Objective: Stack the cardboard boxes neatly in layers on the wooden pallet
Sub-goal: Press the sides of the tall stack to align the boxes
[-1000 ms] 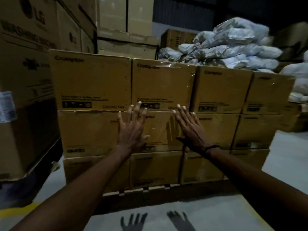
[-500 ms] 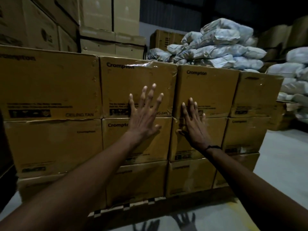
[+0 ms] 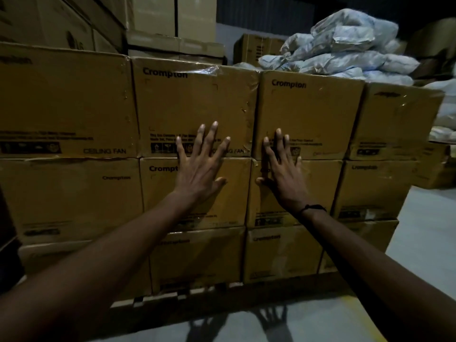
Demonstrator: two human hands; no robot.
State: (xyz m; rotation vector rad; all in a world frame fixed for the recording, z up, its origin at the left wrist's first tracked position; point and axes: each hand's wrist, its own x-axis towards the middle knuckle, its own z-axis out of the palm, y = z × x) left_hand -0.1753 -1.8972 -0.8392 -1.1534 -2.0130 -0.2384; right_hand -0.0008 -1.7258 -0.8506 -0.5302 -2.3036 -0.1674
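Pressing flat, fingers spread, both hands (image 3: 201,166) higher up the cardboard boxes (image 3: 195,107) than before

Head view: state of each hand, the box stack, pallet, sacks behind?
left hand: open, fingers spread flat on the box faces across the top and middle layers
right hand: open, flat on the neighbouring column, same seam
cardboard boxes: closed, taped, three layers showing
wooden pallet: under the bottom layer, front edge showing
white sacks: heaped behind the stack
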